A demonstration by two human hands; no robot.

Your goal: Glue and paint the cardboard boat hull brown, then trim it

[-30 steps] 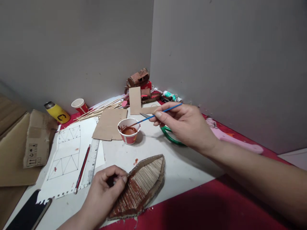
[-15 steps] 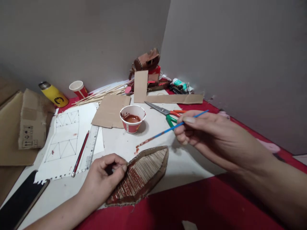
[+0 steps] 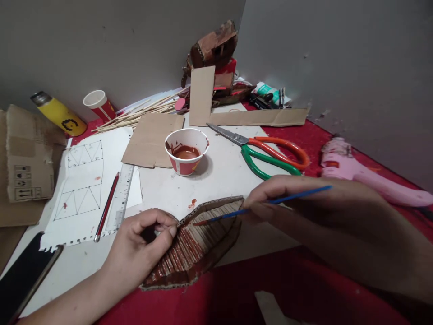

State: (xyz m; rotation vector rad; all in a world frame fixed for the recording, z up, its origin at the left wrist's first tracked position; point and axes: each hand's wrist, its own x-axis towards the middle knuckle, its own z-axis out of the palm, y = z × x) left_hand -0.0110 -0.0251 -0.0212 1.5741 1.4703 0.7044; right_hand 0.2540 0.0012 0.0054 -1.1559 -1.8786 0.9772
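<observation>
A leaf-shaped cardboard boat piece lies at the near edge of the white board, its inside lined with thin sticks. Reddish-brown paint covers its near-left part; the far-right sticks are bare. My left hand pinches its left rim between thumb and fingers. In my right hand is a thin blue paintbrush, held like a pen. The brown-tipped bristles are at the sticks, near where paint meets bare wood. Beyond the piece stands a paper cup of brown paint, and a small paint smear marks the board.
Scissors with orange and green handles lie behind my right hand. A pink glue gun is at right. Left are a pencil, ruler, drawing sheet, black phone and yellow bottle. Cardboard pieces lie behind.
My right hand has brought the brush from above the board down to the boat piece's sticks. My left hand keeps its pinch on the rim. The view has shifted, showing the scissors' handles and glue gun.
</observation>
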